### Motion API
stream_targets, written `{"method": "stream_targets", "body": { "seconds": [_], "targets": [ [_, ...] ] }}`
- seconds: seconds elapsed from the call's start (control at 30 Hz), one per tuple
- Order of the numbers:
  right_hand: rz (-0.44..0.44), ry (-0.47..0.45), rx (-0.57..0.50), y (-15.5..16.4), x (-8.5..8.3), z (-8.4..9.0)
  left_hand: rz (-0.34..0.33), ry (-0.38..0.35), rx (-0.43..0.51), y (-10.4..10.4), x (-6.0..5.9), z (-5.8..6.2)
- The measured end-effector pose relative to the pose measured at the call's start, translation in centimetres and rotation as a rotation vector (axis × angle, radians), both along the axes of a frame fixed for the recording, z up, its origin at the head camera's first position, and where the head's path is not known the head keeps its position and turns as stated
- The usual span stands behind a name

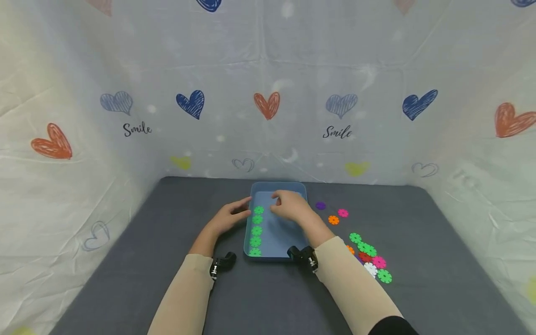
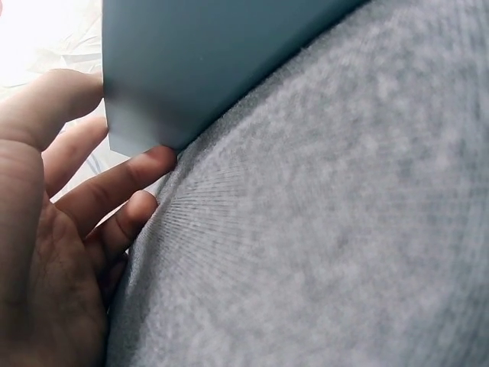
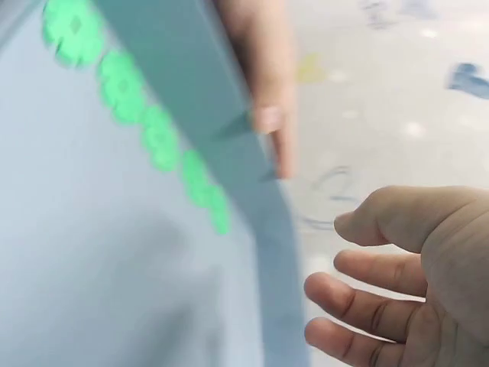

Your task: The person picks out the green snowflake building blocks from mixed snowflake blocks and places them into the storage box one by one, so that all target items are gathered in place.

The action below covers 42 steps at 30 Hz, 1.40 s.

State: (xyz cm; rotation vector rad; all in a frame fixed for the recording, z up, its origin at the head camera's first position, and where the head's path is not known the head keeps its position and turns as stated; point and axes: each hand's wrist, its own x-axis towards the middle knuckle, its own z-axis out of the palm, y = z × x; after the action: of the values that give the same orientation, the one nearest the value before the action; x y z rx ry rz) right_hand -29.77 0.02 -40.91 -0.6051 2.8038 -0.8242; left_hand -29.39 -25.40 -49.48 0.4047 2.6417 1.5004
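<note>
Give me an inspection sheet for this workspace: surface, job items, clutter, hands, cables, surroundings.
Surface: grey felt-like mat.
Job's things: blue tray at centre; a row of five green discs along its left inner wall.
Clutter: loose discs right of the tray: purple disc, pink disc, orange disc, and a mixed pile of green, red, pink and white.
Hands: left hand touches the tray's outer left wall with straight fingers; right hand hovers over the tray, fingers relaxed, nothing held.
Cables: nothing seen.
Surroundings: white sheet printed with hearts and "Smile" on three sides.
</note>
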Motion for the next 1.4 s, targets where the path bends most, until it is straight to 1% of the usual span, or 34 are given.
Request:
{"method": "stream_targets", "body": {
  "seconds": [0.1,0.13,0.2,0.33,0.37,0.4,0.57,0.67,0.83,0.97,1.13,1.3,1.4],
  "targets": [
    [-0.027,0.009,-0.102,2.1,1.7,0.6,-0.003,0.012,-0.006,0.0,0.2,0.0],
    [-0.036,0.01,-0.134,2.8,2.3,0.7,-0.005,0.01,-0.008,0.2,0.5,0.4],
    [-0.046,0.011,-0.19,4.4,3.5,0.9,-0.004,0.01,-0.01,0.1,0.4,0.3],
    [-0.064,0.006,-0.233,7.7,4.8,0.6,-0.005,0.001,-0.025,0.0,0.2,0.4],
    [-0.068,0.003,-0.236,8.6,5.0,0.6,-0.004,0.008,-0.032,-0.1,-0.1,-0.1],
    [-0.075,-0.005,-0.238,9.5,5.2,0.5,0.0,0.012,-0.038,-0.1,-0.1,0.0],
    [-0.109,-0.005,-0.201,13.5,6.0,-0.1,0.009,0.029,-0.053,-0.1,-0.2,0.1],
    [-0.129,-0.01,-0.157,15.8,6.7,-1.0,0.008,0.022,-0.049,-0.1,-0.2,0.1],
    [-0.209,-0.021,-0.091,18.5,7.0,-2.6,0.0,0.024,-0.042,-0.3,-0.1,0.0],
    [-0.255,-0.021,-0.031,19.1,6.5,-3.8,0.008,0.015,-0.035,-0.7,0.1,0.1],
    [-0.304,0.017,0.077,19.3,6.1,-4.8,0.012,0.013,-0.037,-0.8,0.1,0.0],
    [-0.372,0.042,0.108,20.0,6.2,-5.3,0.025,0.015,-0.043,-0.3,0.1,0.0],
    [-0.376,0.064,0.132,20.5,6.3,-5.4,0.017,0.022,-0.051,0.1,0.0,0.1]
  ]
}}
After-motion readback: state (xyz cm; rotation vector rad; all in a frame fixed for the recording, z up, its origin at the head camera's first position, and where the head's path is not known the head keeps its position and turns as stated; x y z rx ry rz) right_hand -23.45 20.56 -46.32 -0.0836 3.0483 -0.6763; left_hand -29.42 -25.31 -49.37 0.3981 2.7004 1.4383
